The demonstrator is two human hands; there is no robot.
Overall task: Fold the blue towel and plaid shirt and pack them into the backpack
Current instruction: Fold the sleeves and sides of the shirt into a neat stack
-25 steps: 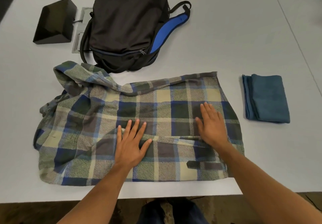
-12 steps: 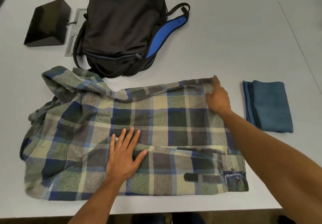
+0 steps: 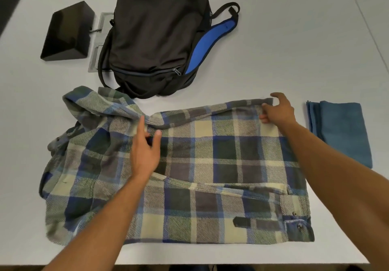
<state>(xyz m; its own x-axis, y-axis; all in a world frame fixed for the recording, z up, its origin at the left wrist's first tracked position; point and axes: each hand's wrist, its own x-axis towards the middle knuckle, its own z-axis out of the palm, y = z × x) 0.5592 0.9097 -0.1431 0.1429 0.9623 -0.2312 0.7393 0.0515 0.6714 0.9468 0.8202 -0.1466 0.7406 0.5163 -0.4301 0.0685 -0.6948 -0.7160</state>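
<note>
Folding goes best, I judge, if both hands lift the far hem together and bring it evenly toward the near edge. Left of everything sits a black wedge-shaped block [image 3: 67, 32]; the dark nylon backpack [image 3: 156, 37] lies zipped beyond the shirt. The left hand [image 3: 145, 150] pinches the soft woven plaid shirt [image 3: 210, 165] near its collar; the right hand [image 3: 277, 110] pinches the far corner. Rightmost, the blue towel [image 3: 341, 131] lies folded, nappy, rectangular.

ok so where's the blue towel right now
In the head view the blue towel lies folded on the table at the right, just beyond the plaid shirt and the right hand.
</note>
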